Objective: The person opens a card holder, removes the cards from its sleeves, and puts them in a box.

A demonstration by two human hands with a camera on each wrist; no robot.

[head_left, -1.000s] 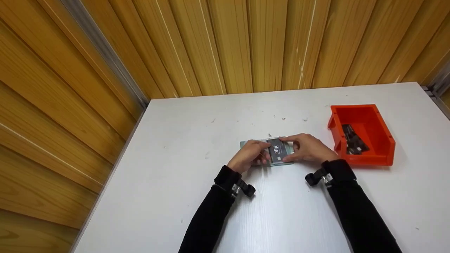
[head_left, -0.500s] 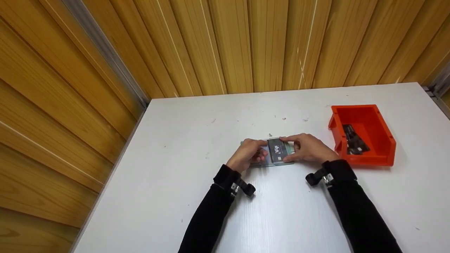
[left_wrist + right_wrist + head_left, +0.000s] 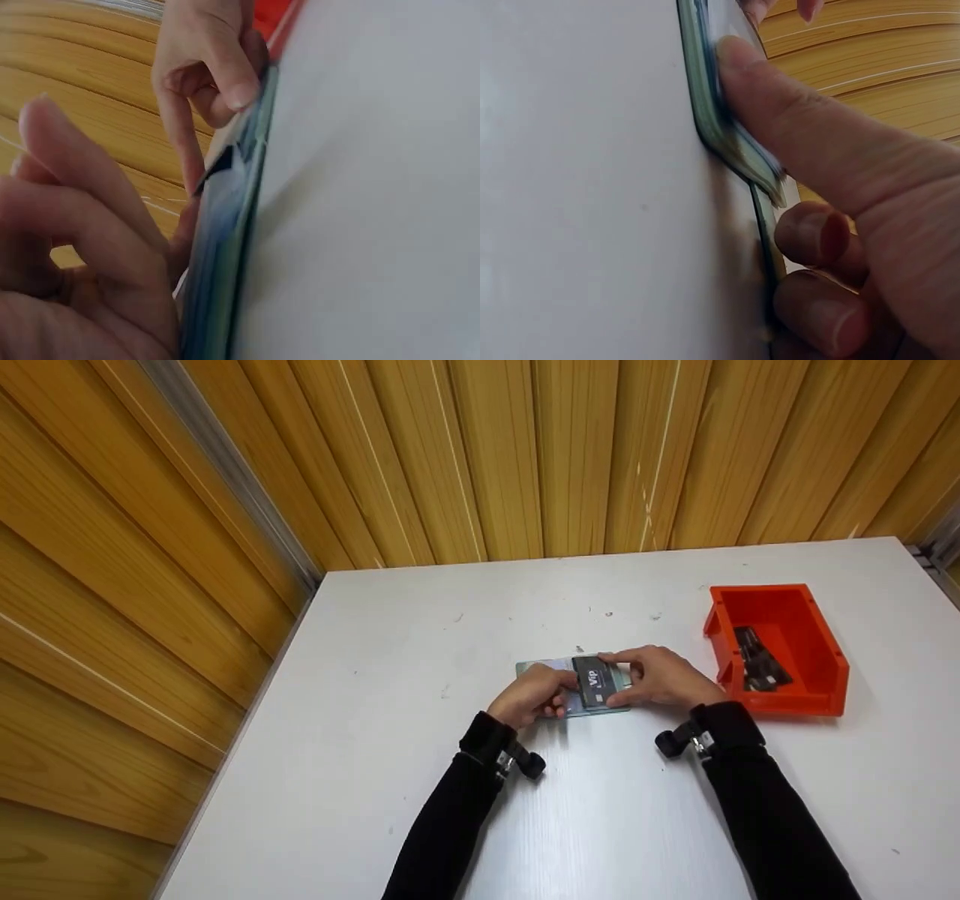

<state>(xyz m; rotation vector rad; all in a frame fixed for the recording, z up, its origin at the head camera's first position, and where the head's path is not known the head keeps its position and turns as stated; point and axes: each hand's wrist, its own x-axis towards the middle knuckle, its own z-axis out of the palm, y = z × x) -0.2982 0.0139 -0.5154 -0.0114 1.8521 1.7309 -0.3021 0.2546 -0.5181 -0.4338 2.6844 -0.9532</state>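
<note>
Head view: wooden plank wall (image 3: 450, 457) behind and to the left, white table (image 3: 337, 772) below. From the bottom of the view, left sleeve (image 3: 442, 832) and right sleeve (image 3: 780, 825), both black, slanting forward and inward. On the table to the right, orange-red bin (image 3: 795, 705). Left of the bin, right hand (image 3: 660, 676) turned inward, index finger arched to the far side and thumb to the near side, gripping the right end of a dark card (image 3: 595, 682) between them; in the right wrist view, thumb pressed along a layered edge, other fingers curled below. Opposite, left hand (image 3: 529, 695) low over the table, angled forward and rightward, one digit stretched to the card's left edge, remaining fingers bent; cannot tell whether pinching or only touching. Between the hands, on the table, clear greenish holder (image 3: 574, 709), partly covered by the left hand. Within the bin, along its left side, dark flat pieces (image 3: 761, 666). Over the holder's right half, the card, marked "Vip" sideways; cannot tell whether on top of or inside the clear layers.
</note>
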